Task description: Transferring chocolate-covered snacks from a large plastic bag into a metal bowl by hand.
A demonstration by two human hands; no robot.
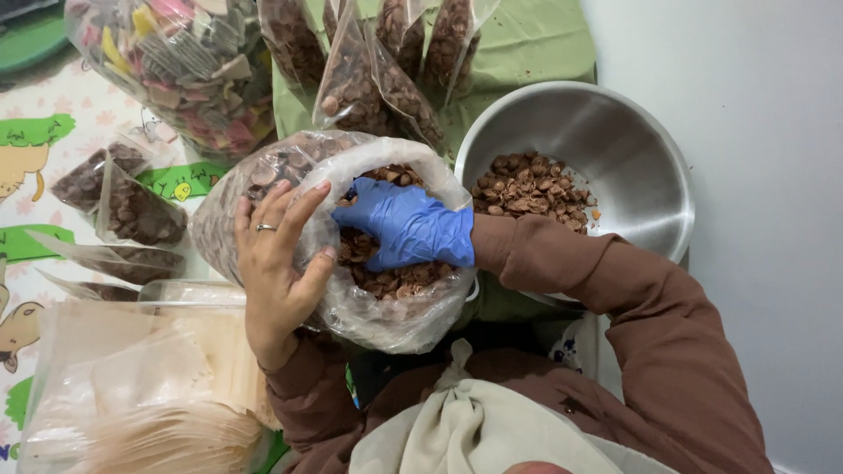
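Digging right hand [406,224] into nut bag [386,316] | left hand [277,263] steadying

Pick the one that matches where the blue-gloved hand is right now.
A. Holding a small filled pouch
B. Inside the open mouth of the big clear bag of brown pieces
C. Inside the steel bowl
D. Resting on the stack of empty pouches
B: the gloved right hand reaches into the big clear bag of brown pieces, while the bare left hand holds the bag's side; the steel bowl sits apart.
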